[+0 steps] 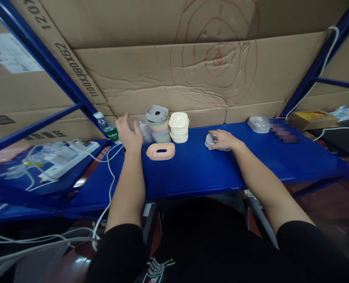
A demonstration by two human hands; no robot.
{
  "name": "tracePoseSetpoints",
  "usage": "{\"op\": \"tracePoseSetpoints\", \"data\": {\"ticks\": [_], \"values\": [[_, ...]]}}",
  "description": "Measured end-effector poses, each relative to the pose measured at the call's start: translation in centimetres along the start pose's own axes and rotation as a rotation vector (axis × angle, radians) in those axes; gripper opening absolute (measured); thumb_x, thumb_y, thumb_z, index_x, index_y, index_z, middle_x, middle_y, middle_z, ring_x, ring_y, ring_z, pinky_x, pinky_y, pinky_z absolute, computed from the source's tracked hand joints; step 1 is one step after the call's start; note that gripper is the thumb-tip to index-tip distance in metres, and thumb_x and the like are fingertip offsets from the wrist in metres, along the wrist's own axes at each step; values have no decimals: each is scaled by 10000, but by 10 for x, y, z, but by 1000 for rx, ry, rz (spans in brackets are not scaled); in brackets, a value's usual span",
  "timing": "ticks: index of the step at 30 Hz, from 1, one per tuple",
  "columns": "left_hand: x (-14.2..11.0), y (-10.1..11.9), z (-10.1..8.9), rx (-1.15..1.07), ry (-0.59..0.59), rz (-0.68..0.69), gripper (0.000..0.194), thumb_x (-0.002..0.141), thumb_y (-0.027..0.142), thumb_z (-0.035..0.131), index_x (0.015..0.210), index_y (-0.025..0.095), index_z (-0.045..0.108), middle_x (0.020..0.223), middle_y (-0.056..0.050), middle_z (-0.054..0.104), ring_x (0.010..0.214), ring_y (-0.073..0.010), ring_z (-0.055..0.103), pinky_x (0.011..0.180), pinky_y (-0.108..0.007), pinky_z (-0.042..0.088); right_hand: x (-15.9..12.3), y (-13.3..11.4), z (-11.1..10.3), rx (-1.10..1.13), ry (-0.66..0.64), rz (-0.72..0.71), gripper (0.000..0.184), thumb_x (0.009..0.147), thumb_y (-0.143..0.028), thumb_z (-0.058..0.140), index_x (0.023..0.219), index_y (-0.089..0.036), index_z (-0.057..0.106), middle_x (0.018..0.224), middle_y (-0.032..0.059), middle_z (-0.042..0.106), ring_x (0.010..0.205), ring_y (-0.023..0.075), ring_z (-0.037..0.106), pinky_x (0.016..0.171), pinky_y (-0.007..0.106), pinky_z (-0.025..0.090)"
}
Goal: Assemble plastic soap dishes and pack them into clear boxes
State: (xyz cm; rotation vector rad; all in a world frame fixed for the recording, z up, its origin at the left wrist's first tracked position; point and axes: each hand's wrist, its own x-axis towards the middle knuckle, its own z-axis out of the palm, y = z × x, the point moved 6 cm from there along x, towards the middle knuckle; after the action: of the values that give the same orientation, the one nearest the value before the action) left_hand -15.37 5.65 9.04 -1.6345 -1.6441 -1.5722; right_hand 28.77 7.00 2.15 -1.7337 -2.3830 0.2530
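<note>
My left hand [130,133] is raised beside a stack of clear plastic pieces [145,133], its thumb and fingers apart and nothing visible in them. My right hand [224,139] is closed over a pale grey plastic piece [208,142] on the blue table, covering much of it. Right of the clear stack stands a pile of grey, green and peach plastic containers [160,127], topped by a grey one with a dark opening. A stack of cream plastic containers [179,131] is close beside it. In front lies a peach oval plastic piece [160,151] with a slot.
A clear plastic piece [258,124] sits on the right part of the blue table [198,173], near a pixelated patch. A green-labelled bottle [109,129] stands behind my left hand. White cables [113,177] hang at the left. Cardboard [151,74] walls the back.
</note>
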Motion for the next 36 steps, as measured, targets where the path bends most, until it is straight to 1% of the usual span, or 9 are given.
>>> {"op": "tracePoseSetpoints", "data": {"ticks": [2, 4, 8, 11, 13, 19, 26, 32, 36], "values": [[-5, 17, -8, -46, 109, 56, 420, 1022, 355, 522, 1385, 178, 640, 1361, -195, 640, 1363, -348, 612, 1214, -548, 471, 0, -8, -5, 107, 61, -47, 1067, 737, -591, 902, 1654, -219, 505, 1625, 216, 566, 1480, 468, 540, 1215, 611, 437], [-15, 44, -5, -113, 76, 123, 371, 1045, 402, 518, 1304, 178, 661, 1277, -169, 664, 1270, -336, 655, 1150, -539, 513, -1, -18, -11, 323, 135, -112, 1024, 743, -564, 894, 1637, -235, 519, 1625, 185, 574, 1483, 417, 543, 1242, 585, 426], [-57, 115, 29, -248, -310, 218, 511, 999, 564, 660, 1367, 211, 636, 1391, -149, 649, 1194, -295, 687, 1041, -458, 586, -4, -43, -10, 882, 143, -205, 959, 801, -625, 786, 1639, -273, 477, 1577, 136, 624, 1380, 374, 635, 1165, 572, 522], [-99, 154, 59, -378, -627, 158, 1031, 895, 623, 809, 1703, 232, 301, 1671, -214, 459, 1328, -327, 655, 1093, -464, 580, -7, -60, -4, 1107, 157, -252, 1005, 768, -693, 782, 1636, -311, 450, 1569, 119, 632, 1386, 385, 626, 1161, 578, 531], [-124, 168, 75, -502, -818, 119, 1279, 832, 610, 882, 1770, 256, 89, 1738, -238, 366, 1427, -364, 605, 1132, -502, 563, -7, -69, 0, 1182, 173, -279, 1093, 723, -713, 818, 1659, -334, 400, 1568, 113, 627, 1400, 388, 611, 1181, 587, 514], [-135, 163, 91, -857, -939, -41, 1395, 721, 574, 956, 1765, 237, 95, 1664, -270, 447, 1425, -414, 586, 1143, -597, 525, -5, -73, 2, 1275, 179, -363, 1189, 679, -663, 918, 1680, -307, 385, 1570, 144, 603, 1427, 412, 580, 1231, 618, 449], [-120, 152, 85, -897, -935, -39, 1322, 688, 626, 962, 1699, 149, 257, 1529, -263, 521, 1387, -414, 589, 1178, -611, 472, -5, -62, -3, 1120, 128, -445, 1039, 721, -637, 926, 1611, -307, 503, 1512, 123, 631, 1372, 397, 598, 1230, 623, 433], [-120, 149, 84, -837, -956, 28, 1237, 746, 616, 929, 1705, 168, 289, 1582, -243, 509, 1429, -403, 560, 1227, -592, 432, -4, -60, -5, 960, 137, -533, 1127, 728, -616, 936, 1672, -282, 418, 1531, 134, 593, 1373, 385, 587, 1217, 598, 442], [-120, 145, 86, -816, -968, 60, 1220, 743, 666, 915, 1694, 155, 347, 1620, -249, 499, 1492, -427, 508, 1262, -613, 395, -4, -59, -5, 894, 138, -575, 1043, 718, -586, 946, 1600, -289, 473, 1498, 125, 597, 1360, 370, 581, 1207, 565, 442]]}}
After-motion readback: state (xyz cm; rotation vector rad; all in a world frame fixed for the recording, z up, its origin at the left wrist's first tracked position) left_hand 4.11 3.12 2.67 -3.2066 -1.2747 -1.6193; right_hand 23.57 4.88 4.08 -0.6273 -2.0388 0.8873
